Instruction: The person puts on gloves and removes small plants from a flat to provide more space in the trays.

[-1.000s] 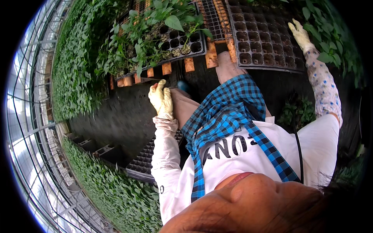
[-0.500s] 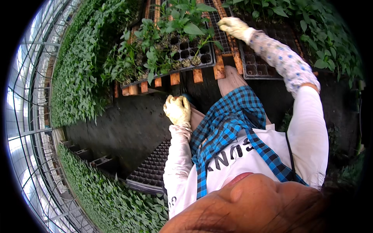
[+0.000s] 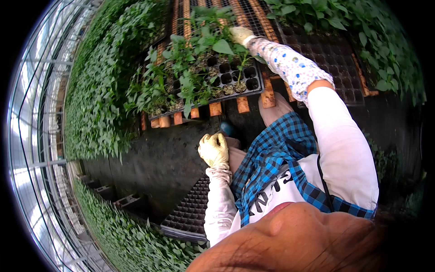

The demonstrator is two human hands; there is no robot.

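My right hand (image 3: pixel 241 35), in a pale work glove, reaches to the far right of a black seedling tray (image 3: pixel 260 84). It is beside the leafy green seedlings (image 3: pixel 206 41), and its fingers are partly lost among the leaves, so I cannot tell whether they grip a plant. Some of the tray's cells hold plants and soil, while several near its right corner look dark. In front of the tray, my left hand (image 3: pixel 214 149) is curled closed in its yellowish glove, near my knee. Whatever it may hold is hidden.
Wooden slats (image 3: pixel 268 93) carry the tray. To its right lies another dark cell tray (image 3: pixel 324 63). Stacked black trays (image 3: pixel 186 211) stand at lower left, near hollow blocks (image 3: pixel 129 201). Dense seedlings (image 3: pixel 97 90) line the left side, and more plants (image 3: pixel 380 45) grow at right.
My right hand has moved left, from over the gap between the trays to the seedlings. My left hand remains curled near my knee. The view has shifted slightly.
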